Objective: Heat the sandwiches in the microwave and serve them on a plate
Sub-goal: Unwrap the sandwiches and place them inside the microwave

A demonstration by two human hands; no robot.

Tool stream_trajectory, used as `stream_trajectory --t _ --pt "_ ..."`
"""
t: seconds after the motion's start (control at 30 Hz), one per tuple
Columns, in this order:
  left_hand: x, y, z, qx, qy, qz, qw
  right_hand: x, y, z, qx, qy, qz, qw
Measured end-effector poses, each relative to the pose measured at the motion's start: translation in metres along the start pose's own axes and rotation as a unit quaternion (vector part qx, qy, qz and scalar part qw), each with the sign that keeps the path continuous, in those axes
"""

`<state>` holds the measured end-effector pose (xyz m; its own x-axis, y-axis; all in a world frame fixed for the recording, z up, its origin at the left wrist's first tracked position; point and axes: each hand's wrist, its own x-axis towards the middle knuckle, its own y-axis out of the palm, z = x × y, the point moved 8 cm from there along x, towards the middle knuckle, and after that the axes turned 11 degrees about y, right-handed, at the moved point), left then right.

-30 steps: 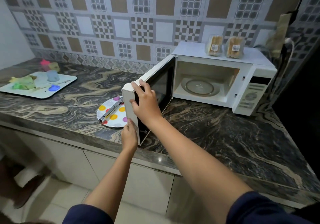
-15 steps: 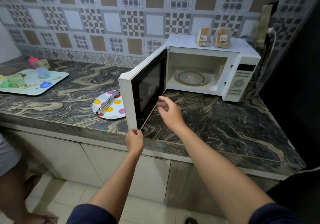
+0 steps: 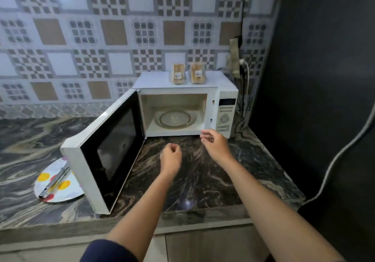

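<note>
I'm looking at a home kitchen. Marbled dark stone countertop [image 3: 213, 180] with pale cabinet fronts [image 3: 203, 245] below, patterned brown/grey/white tile backsplash [image 3: 121, 38] behind. White microwave [image 3: 225, 111] sits on the counter, door [image 3: 105, 156] swung open, glass turntable [image 3: 175, 119] inside. Polka-dot plate [image 3: 58, 188] beside it carries tongs [image 3: 54, 180]. Wall socket [image 3: 235, 59] with a plugged-in cable. Domestic scale, nothing commercial.
</note>
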<state>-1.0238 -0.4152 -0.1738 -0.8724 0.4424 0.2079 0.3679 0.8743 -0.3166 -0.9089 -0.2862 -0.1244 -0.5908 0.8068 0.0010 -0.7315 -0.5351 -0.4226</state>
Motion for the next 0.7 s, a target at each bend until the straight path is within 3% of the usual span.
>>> stream_trajectory --t 0.13,0.4,0.6,0.7 --pt "0.071 0.029 -0.046 -0.031 0.056 0.009 0.998 0.058 -0.03 0.02 -0.002 -0.03 -0.018 0.999" --pt "0.194 0.029 -0.129 -0.071 0.132 -0.06 0.987 0.176 -0.065 0.075 -0.019 -0.084 -0.009 0.996" --pt "0.263 0.024 -0.135 -0.005 0.137 -0.102 0.985 0.245 -0.062 0.104 -0.017 -0.074 0.012 0.997" --pt "0.297 0.025 -0.122 0.053 0.117 -0.083 0.988 0.268 -0.045 0.106 -0.045 -0.047 0.054 0.996"
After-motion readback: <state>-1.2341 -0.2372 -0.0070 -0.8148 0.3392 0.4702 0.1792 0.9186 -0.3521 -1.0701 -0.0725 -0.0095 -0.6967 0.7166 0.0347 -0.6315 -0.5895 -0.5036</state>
